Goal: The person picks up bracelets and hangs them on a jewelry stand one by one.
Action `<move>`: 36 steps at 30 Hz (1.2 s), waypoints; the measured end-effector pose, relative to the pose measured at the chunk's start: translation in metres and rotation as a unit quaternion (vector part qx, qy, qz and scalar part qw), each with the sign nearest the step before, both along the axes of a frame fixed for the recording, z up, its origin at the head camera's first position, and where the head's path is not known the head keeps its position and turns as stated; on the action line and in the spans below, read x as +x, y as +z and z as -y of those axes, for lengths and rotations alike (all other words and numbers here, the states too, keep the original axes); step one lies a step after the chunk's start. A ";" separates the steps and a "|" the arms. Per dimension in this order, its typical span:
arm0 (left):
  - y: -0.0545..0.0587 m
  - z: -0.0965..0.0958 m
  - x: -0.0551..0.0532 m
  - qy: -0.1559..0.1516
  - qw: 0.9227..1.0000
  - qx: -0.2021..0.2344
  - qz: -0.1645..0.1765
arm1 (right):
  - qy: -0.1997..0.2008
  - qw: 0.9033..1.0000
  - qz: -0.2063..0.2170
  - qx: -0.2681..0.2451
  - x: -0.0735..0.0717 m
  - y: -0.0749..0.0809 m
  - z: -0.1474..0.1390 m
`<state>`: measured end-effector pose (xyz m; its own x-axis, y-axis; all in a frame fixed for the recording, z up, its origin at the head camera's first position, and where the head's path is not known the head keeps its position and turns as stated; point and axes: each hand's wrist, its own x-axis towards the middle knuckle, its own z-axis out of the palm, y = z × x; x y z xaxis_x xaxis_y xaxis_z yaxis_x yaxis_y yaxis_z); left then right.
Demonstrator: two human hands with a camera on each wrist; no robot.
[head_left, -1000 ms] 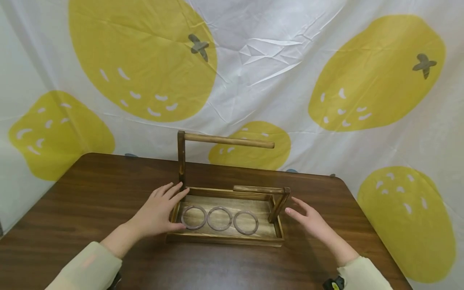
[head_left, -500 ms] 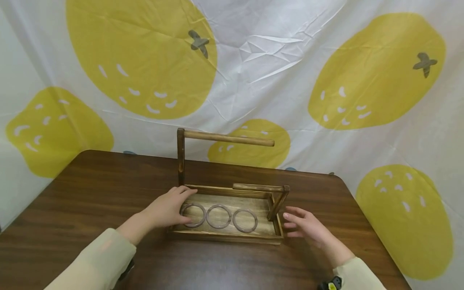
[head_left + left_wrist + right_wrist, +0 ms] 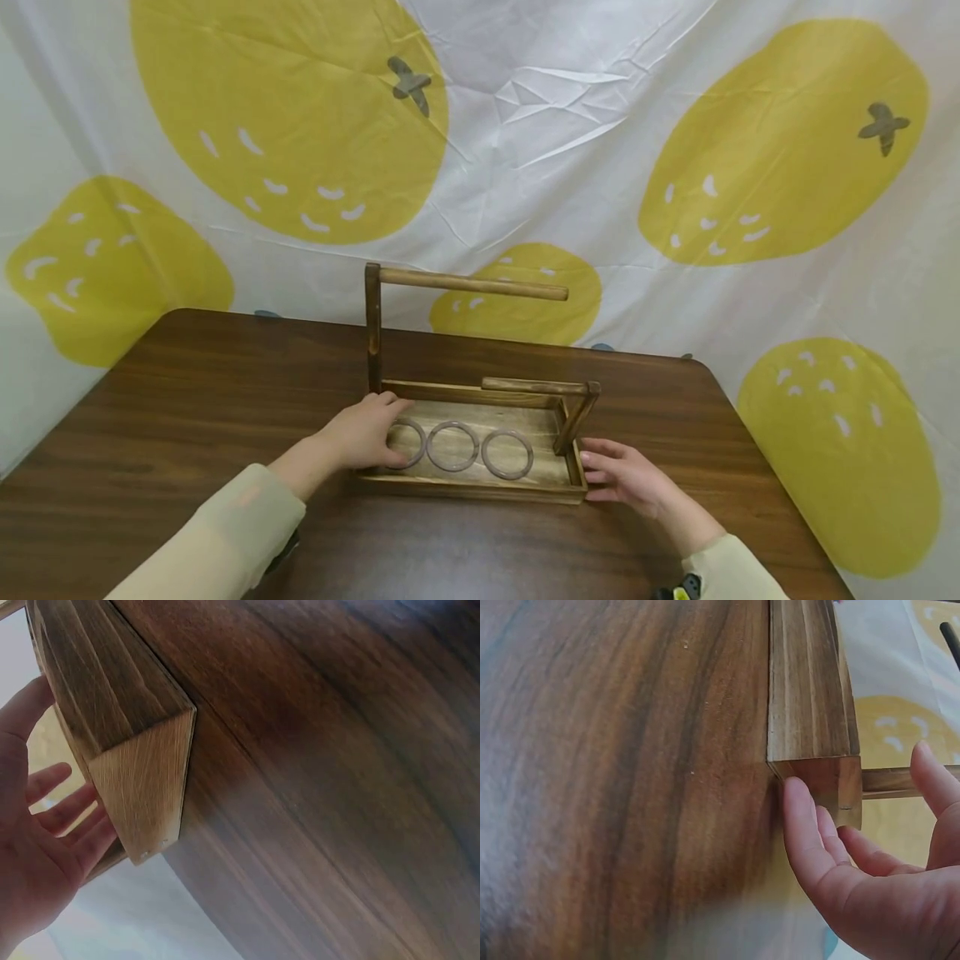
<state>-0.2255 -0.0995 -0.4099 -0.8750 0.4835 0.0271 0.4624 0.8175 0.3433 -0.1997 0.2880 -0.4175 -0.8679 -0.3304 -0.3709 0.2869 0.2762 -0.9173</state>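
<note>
A brown wooden tray [image 3: 480, 491] lies on the table, with three purplish-grey rings in a row inside: a left ring [image 3: 422, 454], a middle ring [image 3: 477, 447] and a right ring [image 3: 531, 458]. My left hand [image 3: 362, 433] reaches over the tray's left end, its thumb in front of the left ring and hiding part of it. In the left wrist view its fingers [image 3: 69, 810] extend past the end wall's upper edge, fairly straight. Beside the right end, my right hand [image 3: 628, 481] holds its fingers [image 3: 802, 825] extended against the outer end face.
A tall post [image 3: 373, 329] at the tray's back left carries a horizontal rod [image 3: 472, 284]. A shorter post [image 3: 577, 419] on the right carries a lower rod [image 3: 528, 386]. Brown table [image 3: 187, 417] surrounds the tray; a lemon-print cloth [image 3: 510, 183] hangs behind.
My left hand has moved right, further over the tray's left end. The right hand has come lower and inward, up to the right end. The rings stay in their row.
</note>
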 end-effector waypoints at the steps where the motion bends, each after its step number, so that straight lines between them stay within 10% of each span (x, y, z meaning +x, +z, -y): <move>1: 0.000 -0.001 0.000 0.001 1.000 -0.004 -0.001 | 0.002 1.000 0.001 -0.002 0.000 -0.001 0.000; 36: -0.016 -0.020 -0.009 0.022 0.996 -0.084 -0.009 | -0.007 0.999 0.006 -0.032 0.001 -0.009 -0.001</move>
